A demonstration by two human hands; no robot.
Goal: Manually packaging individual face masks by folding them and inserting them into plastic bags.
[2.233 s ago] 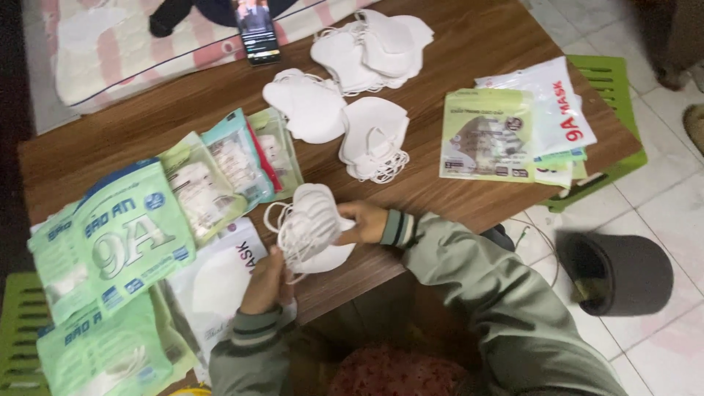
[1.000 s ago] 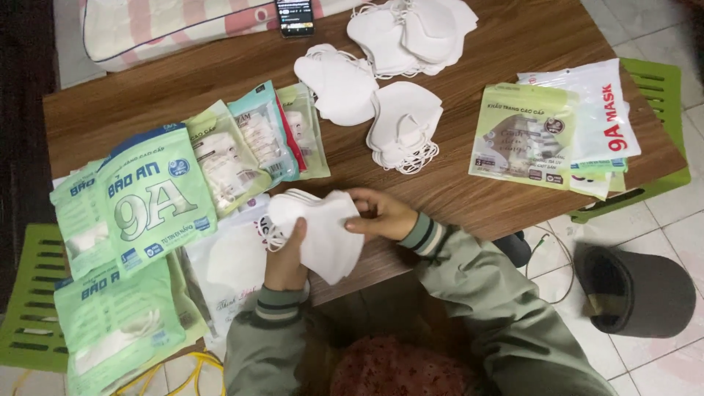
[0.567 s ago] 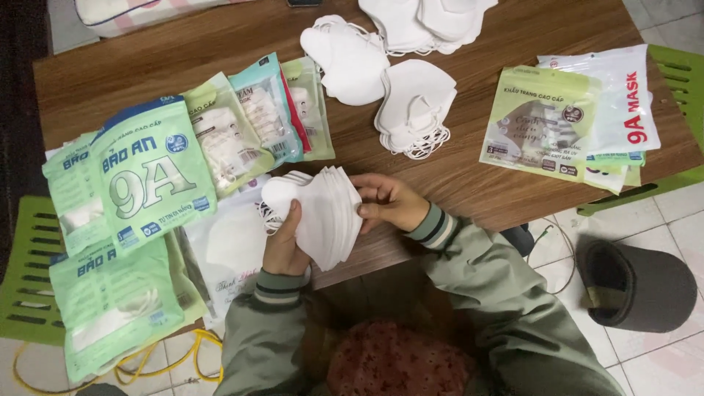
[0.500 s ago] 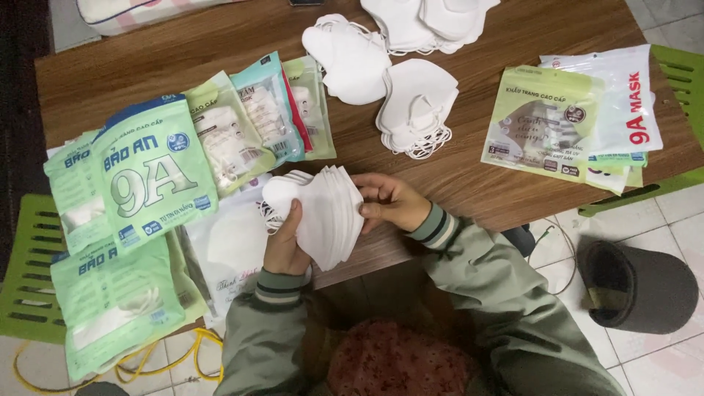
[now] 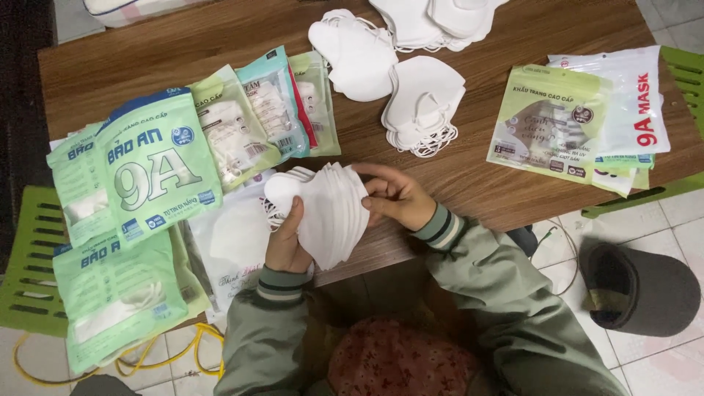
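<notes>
Both hands, left (image 5: 287,246) and right (image 5: 396,196), clamp a stack of white masks (image 5: 328,213) at the tabletop's (image 5: 469,176) near edge.

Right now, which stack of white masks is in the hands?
The fanned stack at the table's near edge, gripped by both hands; the other piles lie untouched farther back.

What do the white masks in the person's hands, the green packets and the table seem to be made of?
Stack of masks: probably soft matte non-woven fabric; the edges bend in both hands' grip. Green packets: glossy plastic film, shiny and creased. Table: brown wood or wood-look laminate, with visible grain.
</notes>
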